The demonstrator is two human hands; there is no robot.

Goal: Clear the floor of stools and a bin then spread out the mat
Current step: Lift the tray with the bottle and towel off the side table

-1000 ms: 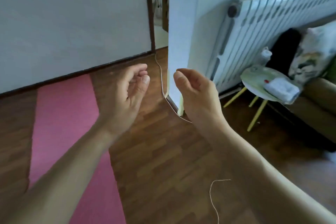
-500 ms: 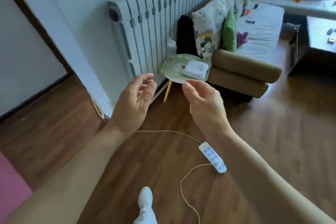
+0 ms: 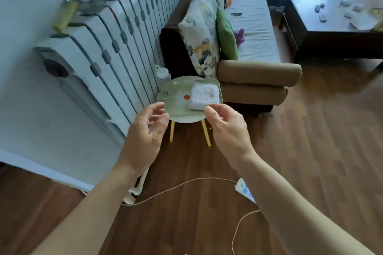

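Both hands are raised in front of the stool [image 3: 182,107], empty. The left hand [image 3: 145,136] is loosely open, fingers curled, palm turned inward, holding nothing. The right hand [image 3: 226,130] is likewise half open, thumb and forefinger near each other, gripping nothing; whether its fingertips touch the stool's near rim cannot be told.

The pale green stool with yellow legs stands on the wooden floor [image 3: 310,151], between the radiator [image 3: 116,51] and the end of the brown sofa [image 3: 259,80]. On its seat lies a folded white cloth [image 3: 204,95] at the right edge. A plastic bottle [image 3: 163,78] stands just behind it.

A power strip [image 3: 245,190] with its cord [image 3: 176,188] lies on the floor by the right forearm. No writing can be read.
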